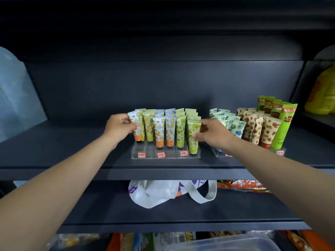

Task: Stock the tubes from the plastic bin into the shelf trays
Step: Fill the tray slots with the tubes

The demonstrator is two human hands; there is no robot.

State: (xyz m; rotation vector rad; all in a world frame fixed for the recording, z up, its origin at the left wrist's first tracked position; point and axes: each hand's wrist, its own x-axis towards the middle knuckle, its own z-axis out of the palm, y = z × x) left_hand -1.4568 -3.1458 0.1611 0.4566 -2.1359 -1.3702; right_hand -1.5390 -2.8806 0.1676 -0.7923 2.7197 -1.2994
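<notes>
A clear acrylic tray (150,155) stands on the dark shelf and holds several upright printed tubes. My left hand (118,127) grips an orange-patterned tube (136,125) at the tray's left end. At the tray's right end my right hand (212,134) pinches a green-patterned tube (193,140), standing in the front row. A second clear tray (216,153) to the right holds blue-flower, strawberry and tall green tubes (282,127). The lid or rim of a clear plastic bin (226,242) shows at the bottom edge.
A white cloth tote bag (163,193) lies on the shelf below, with orange snack packets (243,185) to its right. A yellow bag (321,95) sits in the neighbouring bay at the right. Packaged goods line the lowest shelf.
</notes>
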